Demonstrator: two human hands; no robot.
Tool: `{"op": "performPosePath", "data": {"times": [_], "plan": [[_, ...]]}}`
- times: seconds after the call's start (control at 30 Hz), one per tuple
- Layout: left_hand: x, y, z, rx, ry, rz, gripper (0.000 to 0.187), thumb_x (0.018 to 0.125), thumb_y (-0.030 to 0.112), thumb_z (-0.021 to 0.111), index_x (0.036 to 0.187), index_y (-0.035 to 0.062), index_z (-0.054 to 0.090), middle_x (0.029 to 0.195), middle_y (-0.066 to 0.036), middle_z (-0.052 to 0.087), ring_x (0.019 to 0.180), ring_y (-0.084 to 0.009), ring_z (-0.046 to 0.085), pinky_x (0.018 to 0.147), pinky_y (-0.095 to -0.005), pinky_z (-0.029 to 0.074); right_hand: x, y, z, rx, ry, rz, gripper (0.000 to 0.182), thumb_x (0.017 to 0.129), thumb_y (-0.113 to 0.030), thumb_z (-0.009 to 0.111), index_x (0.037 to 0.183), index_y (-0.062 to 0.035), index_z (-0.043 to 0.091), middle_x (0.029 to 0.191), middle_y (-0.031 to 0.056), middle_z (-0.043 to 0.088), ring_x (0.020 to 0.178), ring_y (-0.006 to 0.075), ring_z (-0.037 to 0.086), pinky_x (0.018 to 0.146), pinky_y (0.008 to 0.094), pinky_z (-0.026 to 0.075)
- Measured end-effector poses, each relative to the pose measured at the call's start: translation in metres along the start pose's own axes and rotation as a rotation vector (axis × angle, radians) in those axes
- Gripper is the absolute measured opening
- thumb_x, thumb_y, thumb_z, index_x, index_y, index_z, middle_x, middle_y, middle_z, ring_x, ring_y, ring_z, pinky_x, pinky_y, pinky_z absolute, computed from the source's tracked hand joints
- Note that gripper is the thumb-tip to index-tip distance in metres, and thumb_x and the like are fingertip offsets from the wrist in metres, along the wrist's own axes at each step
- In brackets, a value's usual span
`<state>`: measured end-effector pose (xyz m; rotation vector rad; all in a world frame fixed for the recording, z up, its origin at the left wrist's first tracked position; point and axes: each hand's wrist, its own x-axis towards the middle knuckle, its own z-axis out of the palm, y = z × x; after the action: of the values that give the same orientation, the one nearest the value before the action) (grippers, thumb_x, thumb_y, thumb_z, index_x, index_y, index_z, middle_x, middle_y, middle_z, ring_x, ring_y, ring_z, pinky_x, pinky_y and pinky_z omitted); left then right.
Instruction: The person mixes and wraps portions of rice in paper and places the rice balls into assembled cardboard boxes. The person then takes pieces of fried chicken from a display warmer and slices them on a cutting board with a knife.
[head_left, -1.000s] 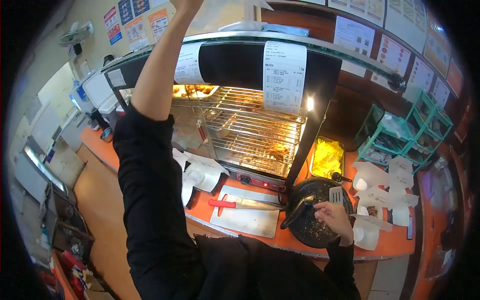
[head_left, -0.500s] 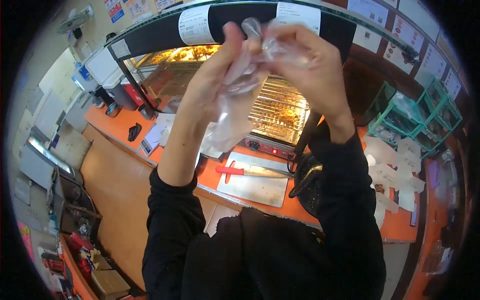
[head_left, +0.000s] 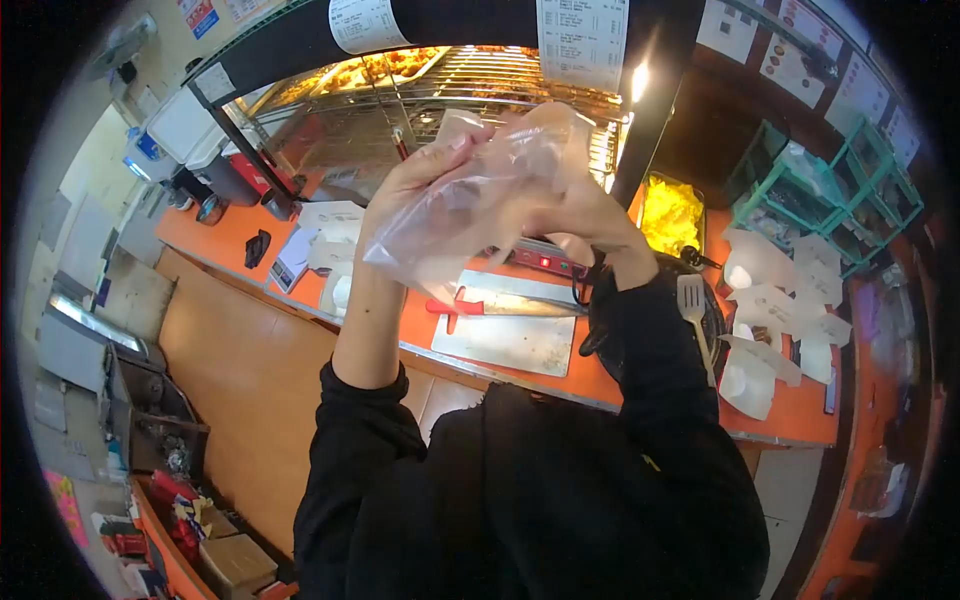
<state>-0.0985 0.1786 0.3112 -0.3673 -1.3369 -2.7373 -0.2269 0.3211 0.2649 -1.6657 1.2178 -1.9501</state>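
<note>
A clear plastic bag is spread between my two hands above the counter, in front of the heated display. My left hand pinches its upper left side, thumb on top. On the bag's right side, my right hand is closed on the film; its fingertips are partly covered by the plastic. Below the bag, a knife with a red handle lies across a white cutting board. The heated display holds trays of browned food behind the bag.
On the right are a tray of yellow food, a slotted spatula, a black pan, opened white paper boxes and green baskets. A scale and a black crumpled item sit at left.
Both hands have come down from in front of the display's top edge. The bag, bunched between the fingers before, is now spread wider. The view has shifted slightly.
</note>
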Motion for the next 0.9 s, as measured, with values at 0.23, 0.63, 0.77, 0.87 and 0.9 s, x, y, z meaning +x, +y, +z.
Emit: {"op": "performPosePath", "data": {"times": [0.23, 0.63, 0.77, 0.87, 0.9], "plan": [[-0.035, -0.024, -0.035, -0.124, 0.265, 0.114, 0.065, 0.080, 0.042, 0.051, 0.126, 0.0015, 0.029, 0.111, -0.018, 0.049, 0.094, -0.0218, 0.052, 0.075, -0.0335, 0.046, -0.026, 0.003, 0.000, -0.226, 0.282, 0.355, 0.013, 0.073, -0.008, 0.060, 0.084, -0.0015, 0.062, 0.071, 0.0011, 0.060, 0.066, 0.0068, 0.053, 0.060, 0.0222, 0.043], [-0.052, -0.139, -0.092, 0.800, 0.583, -0.073, 0.020, 0.080, 0.019, 0.058, 0.071, 0.0009, 0.058, 0.059, 0.003, 0.047, 0.052, -0.0043, 0.037, 0.047, -0.0184, 0.027, -0.130, 0.040, -0.033, -0.516, 0.398, 0.502, 0.013, 0.074, -0.012, 0.062, 0.079, -0.0002, 0.062, 0.060, 0.0028, 0.058, 0.050, 0.0063, 0.052, 0.045, 0.0214, 0.041], [-0.057, -0.178, -0.109, 0.839, 0.399, -0.213, 0.021, 0.082, 0.019, 0.056, 0.071, 0.0017, 0.058, 0.061, 0.001, 0.051, 0.054, -0.0048, 0.042, 0.048, -0.0183, 0.031, -0.164, 0.044, -0.037, -0.385, 0.462, 0.756, 0.011, 0.072, -0.010, 0.062, 0.077, -0.0007, 0.061, 0.061, 0.0033, 0.058, 0.054, 0.0077, 0.054, 0.049, 0.0232, 0.043], [-0.052, -0.199, -0.105, 0.770, 0.357, -0.221, 0.020, 0.082, 0.019, 0.055, 0.071, 0.0023, 0.058, 0.063, 0.001, 0.053, 0.055, -0.0051, 0.045, 0.050, -0.0186, 0.034, -0.187, 0.045, -0.044, -0.482, 0.466, 0.755, 0.011, 0.073, -0.011, 0.062, 0.076, -0.0007, 0.061, 0.059, 0.0038, 0.058, 0.053, 0.0080, 0.053, 0.048, 0.0235, 0.043], [-0.048, -0.207, -0.098, 0.667, 0.393, -0.156, 0.020, 0.082, 0.018, 0.055, 0.070, 0.0025, 0.058, 0.064, 0.000, 0.053, 0.055, -0.0053, 0.046, 0.051, -0.0190, 0.036, -0.193, 0.042, -0.046, -0.513, 0.471, 0.744, 0.011, 0.073, -0.011, 0.062, 0.077, -0.0008, 0.061, 0.058, 0.0036, 0.057, 0.052, 0.0079, 0.053, 0.047, 0.0236, 0.042]]}}
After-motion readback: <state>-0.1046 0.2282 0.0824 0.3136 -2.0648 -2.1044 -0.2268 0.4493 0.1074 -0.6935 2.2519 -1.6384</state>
